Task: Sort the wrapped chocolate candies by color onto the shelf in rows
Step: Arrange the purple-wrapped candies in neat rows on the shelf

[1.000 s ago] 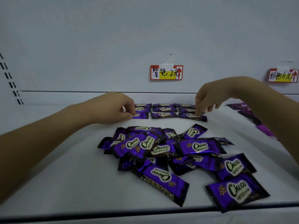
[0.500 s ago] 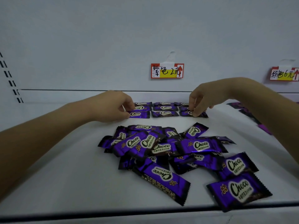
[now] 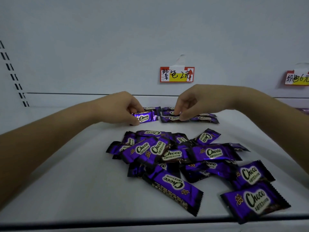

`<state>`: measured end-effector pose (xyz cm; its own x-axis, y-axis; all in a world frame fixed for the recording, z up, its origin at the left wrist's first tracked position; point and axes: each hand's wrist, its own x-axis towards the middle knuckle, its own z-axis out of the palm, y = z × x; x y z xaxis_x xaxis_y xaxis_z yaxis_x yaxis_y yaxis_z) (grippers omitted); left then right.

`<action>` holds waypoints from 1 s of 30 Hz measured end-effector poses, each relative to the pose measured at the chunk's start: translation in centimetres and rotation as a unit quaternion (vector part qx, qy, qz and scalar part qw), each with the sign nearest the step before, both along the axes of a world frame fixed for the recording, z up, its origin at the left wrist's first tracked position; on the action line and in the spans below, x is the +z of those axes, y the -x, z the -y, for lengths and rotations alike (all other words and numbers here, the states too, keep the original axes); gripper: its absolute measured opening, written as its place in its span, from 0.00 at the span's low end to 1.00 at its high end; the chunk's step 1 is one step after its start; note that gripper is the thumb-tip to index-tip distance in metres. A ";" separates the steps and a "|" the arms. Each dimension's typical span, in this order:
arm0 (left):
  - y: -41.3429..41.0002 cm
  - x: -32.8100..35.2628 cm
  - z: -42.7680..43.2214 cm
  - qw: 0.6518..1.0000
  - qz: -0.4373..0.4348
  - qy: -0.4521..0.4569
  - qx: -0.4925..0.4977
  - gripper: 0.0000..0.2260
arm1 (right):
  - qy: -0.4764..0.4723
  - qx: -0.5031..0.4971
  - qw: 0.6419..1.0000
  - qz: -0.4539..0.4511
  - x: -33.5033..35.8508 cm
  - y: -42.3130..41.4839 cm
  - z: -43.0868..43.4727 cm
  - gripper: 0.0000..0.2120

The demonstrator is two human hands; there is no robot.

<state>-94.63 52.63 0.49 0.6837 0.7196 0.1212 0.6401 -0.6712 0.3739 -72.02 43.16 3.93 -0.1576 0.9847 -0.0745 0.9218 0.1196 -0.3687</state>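
Basically everything in view is purple. Nearest, by the front edge of the shelf (image 3: 83, 190) toward its right corner, the front-edge candy (image 3: 255, 202) lies flat and face up, close to the lip. Just left of it, the flipped candy (image 3: 173, 190) lies with its label upside down to the camera. Behind those, mid-shelf, is the loose pile (image 3: 175, 153), with wrappers overlapping at all angles, unsorted.

Handling, as a judgement:
- **Feel:** small film-wrapped bars, light and glossy, so likely to slide on each other. The bar body looks stiff and the crimped end flaps look floppy.
- **Grip:** best taken across the long edges of the body, thumb against fingers. Pulling a flap would probably swing the bar or drag its neighbours.
- **Order:** take top pieces first.

Further back, the left hand (image 3: 120, 108) grips the held candy (image 3: 145, 117) at its left end, thumb under and fingers curled over the top. The label is tipped toward the camera, and the candy sits at the left end of the back rows (image 3: 204, 119). Whether it touches the shelf, cannot tell. The right hand (image 3: 189, 101) has its fingers curled, with the tips drawn together down on a candy in those rows. Pinching or just pressing, cannot tell. The rows run along the rear edge, close together and not perfectly aligned.

On the back wall (image 3: 100, 47), the purple price tag (image 3: 177, 74) sits above the rows. The second tag (image 3: 296, 78) is at the far right, cut off by the frame.
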 end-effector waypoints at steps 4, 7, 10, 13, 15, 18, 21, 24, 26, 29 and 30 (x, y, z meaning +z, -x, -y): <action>0.2 0.4 0.1 0.999 0.015 -0.034 -0.016 0.11 | -0.009 -0.009 1.000 0.012 -0.3 0.0 -0.1 0.08; 0.5 0.8 0.5 0.998 -0.040 0.026 -0.046 0.08 | 0.000 -0.014 1.000 0.020 -0.4 -0.2 -0.1 0.09; 0.6 1.0 0.7 0.996 -0.041 0.052 -0.054 0.04 | 0.001 -0.015 1.000 0.025 -0.6 -0.2 -0.2 0.09; 0.4 0.7 0.5 0.998 -0.021 0.031 -0.041 0.03 | -0.012 -0.021 0.999 0.030 -0.6 -0.3 -0.3 0.08; 0.2 0.4 0.4 0.999 -0.020 0.017 -0.034 0.03 | -0.018 -0.022 0.999 0.034 -0.6 -0.4 -0.3 0.08; 0.0 0.0 0.3 0.999 -0.018 -0.003 -0.027 0.02 | -0.019 -0.018 0.999 0.027 -0.6 -0.4 -0.3 0.08; -0.1 0.2 0.3 0.999 -0.007 -0.028 -0.033 0.03 | 0.003 -0.001 1.000 -0.018 -0.2 0.1 0.2 0.08; 0.1 1.3 1.0 0.997 0.016 0.014 -0.073 0.03 | 0.083 0.042 0.995 -0.024 0.2 1.2 1.0 0.10; 0.1 1.9 2.0 0.990 -0.011 0.082 -0.112 0.12 | 0.123 0.060 0.990 -0.013 0.2 2.0 1.3 0.11; -0.1 2.0 3.2 0.980 -0.081 0.116 -0.139 0.16 | 0.153 0.061 0.986 -0.001 0.4 2.3 1.5 0.12; -0.2 1.9 3.4 0.979 -0.083 0.124 -0.141 0.15 | 0.163 0.060 0.985 -0.001 0.5 2.3 1.6 0.12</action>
<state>-94.43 49.28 2.43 0.8554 0.4921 -0.1616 0.5071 -0.7323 0.4544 -74.31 41.59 4.40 -0.2723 0.8829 -0.3825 0.9077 0.1039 -0.4066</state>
